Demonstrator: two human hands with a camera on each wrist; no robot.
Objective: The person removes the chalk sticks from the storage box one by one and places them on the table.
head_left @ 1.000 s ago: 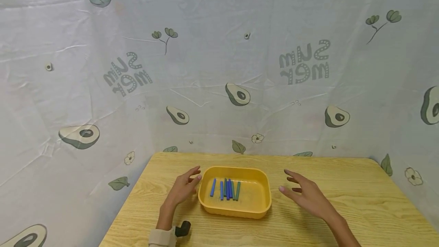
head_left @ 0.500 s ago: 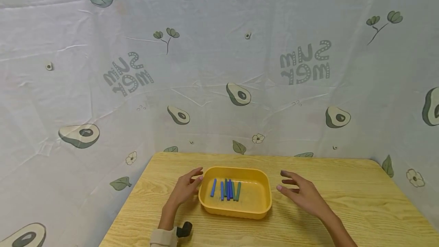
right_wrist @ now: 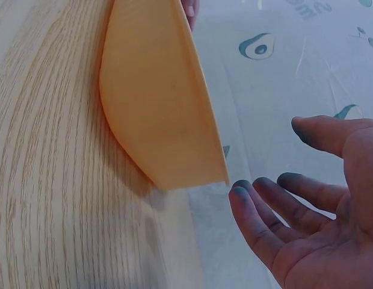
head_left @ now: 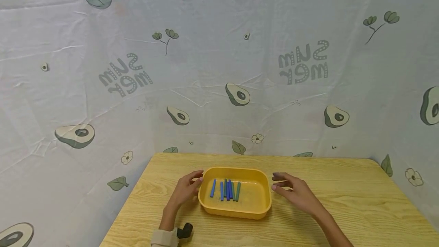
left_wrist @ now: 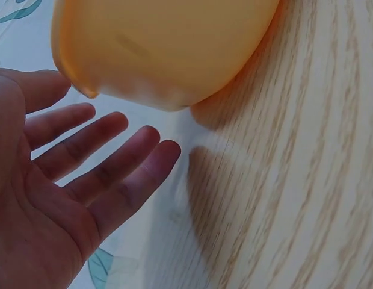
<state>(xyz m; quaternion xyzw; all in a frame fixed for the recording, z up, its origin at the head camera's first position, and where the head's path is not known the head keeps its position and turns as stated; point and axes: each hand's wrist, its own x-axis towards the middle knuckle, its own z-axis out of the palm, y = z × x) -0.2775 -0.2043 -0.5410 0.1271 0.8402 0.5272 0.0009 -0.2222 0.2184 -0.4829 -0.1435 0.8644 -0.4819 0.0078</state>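
Observation:
A yellow plastic tray (head_left: 236,214) rests on the table, with several blue and green pastel-like sticks (head_left: 229,190) lying in its left half. My left hand (head_left: 185,190) is at the tray's left end, fingers relaxed. In the left wrist view the thumb of that hand (left_wrist: 66,180) is at the tray's rim (left_wrist: 75,78); whether it touches I cannot tell. My right hand (head_left: 297,193) is just beside the right end, holding nothing. Dark smudges mark the fingertips (right_wrist: 239,194) of the right hand in the right wrist view, and they sit close to the tray's corner.
The light wood table (head_left: 343,197) extends to both sides of the tray. Behind it hangs a pale curtain (head_left: 212,68) printed with avocados and leaves. A black device (head_left: 185,230) sits at my left wrist, by the sleeve (head_left: 164,237).
My right hand has moved left, nearer the tray's right end. The left hand has shifted slightly right, to the tray's left rim. Tray and sticks look unmoved.

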